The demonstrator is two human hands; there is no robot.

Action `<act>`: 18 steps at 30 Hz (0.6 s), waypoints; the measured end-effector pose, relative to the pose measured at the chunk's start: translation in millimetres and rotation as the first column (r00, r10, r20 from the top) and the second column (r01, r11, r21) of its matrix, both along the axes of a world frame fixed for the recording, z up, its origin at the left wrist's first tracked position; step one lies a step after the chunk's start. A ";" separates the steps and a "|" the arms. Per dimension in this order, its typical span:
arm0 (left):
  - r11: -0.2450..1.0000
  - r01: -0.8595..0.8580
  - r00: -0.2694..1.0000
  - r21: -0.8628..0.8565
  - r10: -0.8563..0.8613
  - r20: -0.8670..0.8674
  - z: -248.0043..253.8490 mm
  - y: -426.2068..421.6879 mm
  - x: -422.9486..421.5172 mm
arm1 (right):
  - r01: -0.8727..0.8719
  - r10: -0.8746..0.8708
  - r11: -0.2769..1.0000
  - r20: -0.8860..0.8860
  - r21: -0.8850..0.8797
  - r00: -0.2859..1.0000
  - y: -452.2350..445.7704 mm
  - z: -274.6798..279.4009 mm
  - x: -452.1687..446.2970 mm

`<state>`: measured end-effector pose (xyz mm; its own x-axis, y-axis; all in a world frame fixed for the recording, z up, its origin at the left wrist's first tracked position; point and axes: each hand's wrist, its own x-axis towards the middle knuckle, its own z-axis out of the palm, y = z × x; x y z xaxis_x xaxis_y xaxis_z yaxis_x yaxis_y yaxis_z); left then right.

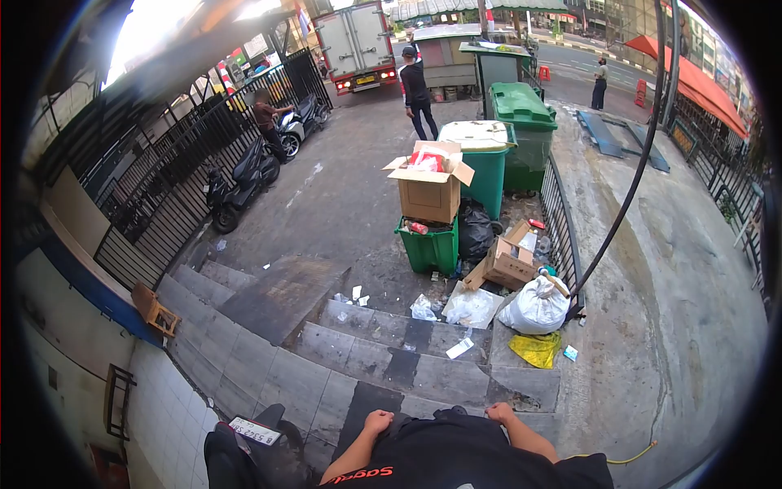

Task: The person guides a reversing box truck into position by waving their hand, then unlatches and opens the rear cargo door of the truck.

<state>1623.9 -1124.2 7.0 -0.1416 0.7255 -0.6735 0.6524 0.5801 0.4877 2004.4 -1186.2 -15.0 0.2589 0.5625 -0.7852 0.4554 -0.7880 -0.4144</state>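
Observation:
At the bottom of the head view, my left hand (pixel 377 421) is curled closed beside the hem of my black shirt (pixel 440 448). My right hand (pixel 500 413) is also closed, on the other side of the shirt front. The fingers are small and partly turned away, so I cannot make out whether either hand holds anything. Grey tiled steps (pixel 358 350) lie in front of both hands. Left of me stands a motorcycle with a white licence plate (pixel 255 430).
Ahead, an open cardboard box (pixel 429 196) sits on a small green bin (pixel 432 248) near a large green wheeled bin (pixel 521 134). A white sack (pixel 535 306) and litter lie at the right. Scooters (pixel 247 175), a person (pixel 416 91) and a truck (pixel 355 45) stand farther off.

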 end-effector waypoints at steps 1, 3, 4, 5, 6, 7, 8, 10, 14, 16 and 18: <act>1.000 0.006 1.000 -0.010 -0.006 -0.009 -2.9 -1.9 0.1 | -0.039 0.038 0.999 0.025 0.029 0.999 -6.3 -8.1 -1.0; 0.999 0.025 1.000 -0.044 -0.024 0.015 -9.5 -7.3 0.5 | -0.079 0.077 0.995 0.049 0.057 0.996 -13.0 -13.8 -2.4; 0.996 0.049 0.998 -0.078 -0.046 0.039 -11.8 -9.9 -1.7 | -0.038 0.037 0.999 0.047 0.026 0.998 -16.2 -10.6 -3.4; 0.996 0.051 0.998 -0.074 -0.048 0.040 -10.3 -10.6 -4.7 | 0.005 -0.005 1.000 0.048 -0.004 0.999 -15.9 -6.9 -5.6; 0.995 0.066 0.998 -0.074 -0.064 0.027 -8.7 -10.2 -6.0 | 0.008 -0.008 1.000 0.052 0.002 0.999 -14.0 -7.3 -7.8; 0.994 0.079 0.997 -0.077 -0.078 0.018 -7.0 -10.9 -5.2 | -0.014 0.015 1.000 0.065 -0.010 0.998 -15.7 -12.5 -8.9; 0.993 0.100 0.994 -0.054 -0.098 0.045 -5.5 -10.2 -8.1 | -0.040 0.042 0.999 0.081 -0.027 0.996 -19.6 -17.6 -8.7; 0.996 0.037 0.994 -0.083 -0.028 0.105 10.0 -11.2 -9.0 | -0.070 0.070 0.998 0.091 -0.007 0.993 -21.7 -26.3 -13.5; 0.993 -0.031 0.982 -0.114 0.052 0.181 19.6 -14.2 -21.2 | -0.077 0.073 0.996 0.077 0.048 0.994 -13.5 -20.2 -27.8; 0.994 -0.023 0.978 -0.105 0.044 0.202 9.5 -14.2 -30.7 | -0.108 0.103 0.993 0.099 0.052 0.990 -4.3 -14.6 -38.8; 0.997 -0.047 0.983 -0.060 0.057 0.173 -2.7 -14.6 -42.1 | -0.146 0.139 0.987 0.105 0.061 0.985 6.4 -15.4 -46.7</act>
<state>1581.9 -1138.9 4.2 -0.0547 0.6813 -0.7300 0.5282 0.6401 0.5579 1957.7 -1179.8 -30.4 0.2474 0.6505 -0.7181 0.6029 -0.6835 -0.4115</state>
